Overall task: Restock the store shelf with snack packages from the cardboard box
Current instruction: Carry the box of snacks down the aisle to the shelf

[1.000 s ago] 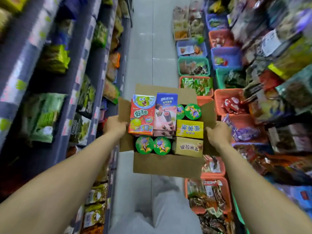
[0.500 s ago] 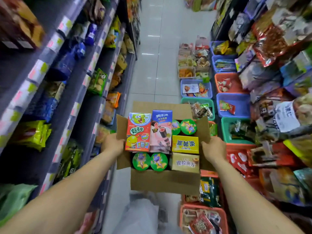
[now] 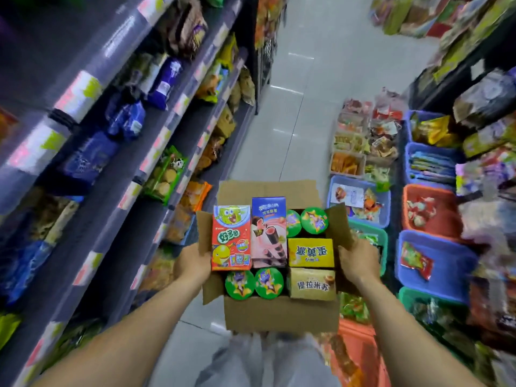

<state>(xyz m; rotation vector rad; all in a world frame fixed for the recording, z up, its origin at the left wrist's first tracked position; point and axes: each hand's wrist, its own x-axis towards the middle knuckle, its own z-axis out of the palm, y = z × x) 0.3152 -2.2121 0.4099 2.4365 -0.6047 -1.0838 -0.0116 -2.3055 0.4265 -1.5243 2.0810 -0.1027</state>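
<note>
I hold an open cardboard box [image 3: 279, 314] in front of me in a store aisle. My left hand [image 3: 192, 261] grips its left side and my right hand [image 3: 358, 259] grips its right side. Inside stand a red snack box [image 3: 231, 238], a blue and pink wafer-roll box [image 3: 268, 236], a yellow box [image 3: 310, 252], a tan box [image 3: 312, 284] and several green round-lidded cups [image 3: 268, 283]. The store shelf [image 3: 156, 141] with bagged snacks runs along my left.
Coloured plastic baskets [image 3: 435, 258] full of snacks line the floor on the right, below hanging packages. A strip of white tiled floor [image 3: 293, 121] runs ahead between the shelf and the baskets. My legs show below the box.
The view has tilted up and moved forward along the aisle. The box sits lower in view, still held by both hands; more of the aisle ahead shows.
</note>
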